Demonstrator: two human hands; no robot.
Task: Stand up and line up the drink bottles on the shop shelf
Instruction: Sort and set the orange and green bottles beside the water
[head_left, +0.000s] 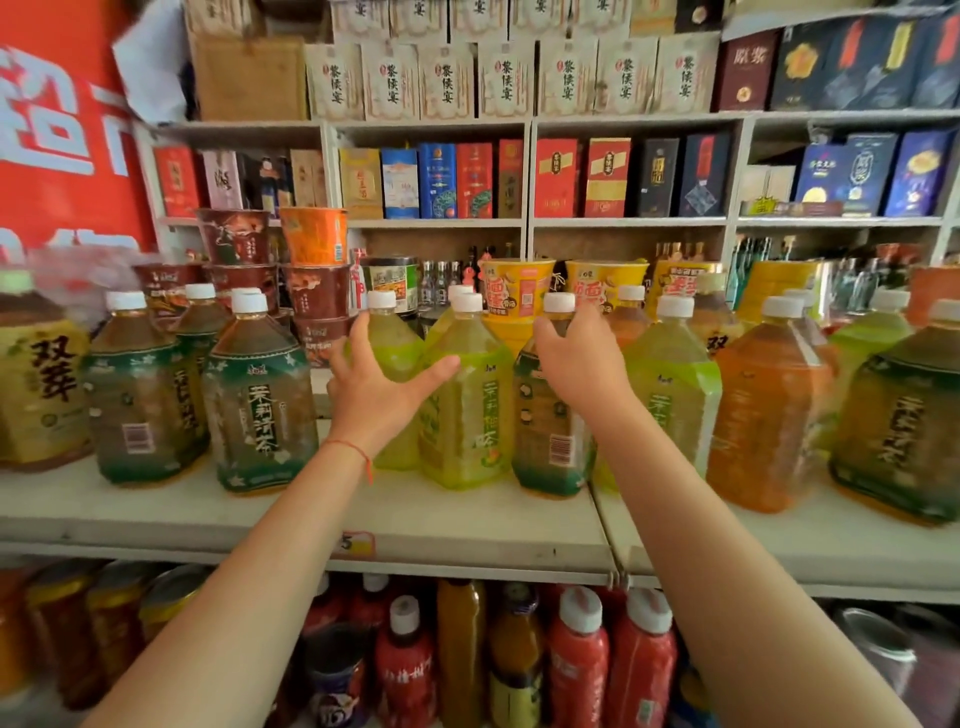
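Left hand (382, 382) spreads open against a yellow-green tea bottle (395, 358); right hand (582, 364) grips a dark green-labelled tea bottle (550, 415). Packed neighbours could topple off the shelf (467, 530) if nudged.

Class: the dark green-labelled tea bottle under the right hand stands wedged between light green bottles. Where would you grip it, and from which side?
Grip the green-labelled tea bottle at its sloping shoulder, probably from the front and above: neighbours hem in both flanks, and the right hand already rests there.
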